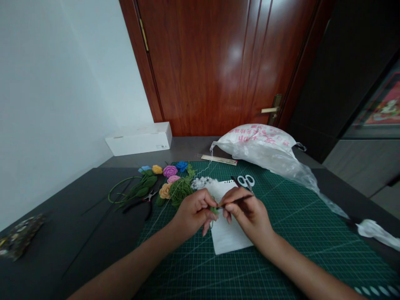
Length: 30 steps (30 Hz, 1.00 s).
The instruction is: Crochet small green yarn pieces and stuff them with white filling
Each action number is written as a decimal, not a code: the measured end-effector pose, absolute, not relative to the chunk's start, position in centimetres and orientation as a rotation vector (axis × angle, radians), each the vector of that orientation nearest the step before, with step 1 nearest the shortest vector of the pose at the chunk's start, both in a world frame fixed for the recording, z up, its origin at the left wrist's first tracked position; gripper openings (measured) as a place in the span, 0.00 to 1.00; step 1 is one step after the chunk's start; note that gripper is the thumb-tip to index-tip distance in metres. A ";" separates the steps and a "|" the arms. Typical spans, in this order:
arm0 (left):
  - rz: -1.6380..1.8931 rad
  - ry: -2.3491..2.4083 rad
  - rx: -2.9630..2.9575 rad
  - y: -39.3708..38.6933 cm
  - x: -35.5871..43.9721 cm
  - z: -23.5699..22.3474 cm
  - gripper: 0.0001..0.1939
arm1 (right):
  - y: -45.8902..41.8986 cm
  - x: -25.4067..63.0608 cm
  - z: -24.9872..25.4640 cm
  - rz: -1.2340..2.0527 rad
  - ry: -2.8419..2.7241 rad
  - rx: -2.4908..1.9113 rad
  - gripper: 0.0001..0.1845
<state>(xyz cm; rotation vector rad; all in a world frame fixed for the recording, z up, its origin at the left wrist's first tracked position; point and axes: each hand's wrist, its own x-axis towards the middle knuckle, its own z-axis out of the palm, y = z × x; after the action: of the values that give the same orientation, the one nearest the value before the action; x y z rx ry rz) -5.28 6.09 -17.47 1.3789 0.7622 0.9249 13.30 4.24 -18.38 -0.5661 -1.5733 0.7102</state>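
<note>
My left hand (193,212) pinches a small green crocheted piece (213,210) at its fingertips, and a pale thread runs away from it. My right hand (246,213) holds a thin dark crochet hook (240,200), with its tip at that piece. Both hands are above a sheet of white paper (227,233) on a green cutting mat (300,233). Behind my left hand lies a bunch of crocheted roses (170,183) in several colours, with green leaves. Red-handled-free steel scissors with white loops (246,181) lie beyond my right hand.
Black-handled pliers (142,203) and looped green wire (125,188) lie left of the mat, near a white fluffy tuft (203,182). Further back are a wooden ruler (218,160), a white plastic bag (259,146) and a white box (139,139), against a wall and a wooden door (200,62).
</note>
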 end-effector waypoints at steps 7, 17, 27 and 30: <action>1.032 0.696 1.358 6.4 -5.5 -17.2 0.10 | 4.1 14.6 -16.5 0.649 -1.290 -0.624 0.04; 1.024 0.683 1.385 6.3 -5.5 -17.4 0.11 | 5.2 14.1 -18.9 1.065 -1.598 -0.842 0.15; 1.010 0.650 1.443 6.1 -5.4 -17.2 0.13 | 5.0 13.6 -18.6 0.871 -1.637 -0.917 0.08; 1.004 0.660 1.466 6.0 -5.3 -17.2 0.13 | 5.0 13.6 -18.6 0.801 -1.632 -0.938 0.06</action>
<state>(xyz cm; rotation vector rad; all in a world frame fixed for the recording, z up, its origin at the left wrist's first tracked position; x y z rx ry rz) -5.33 5.98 -17.23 1.4660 0.6597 1.0039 13.63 4.97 -18.57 -0.9385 -1.6322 0.8007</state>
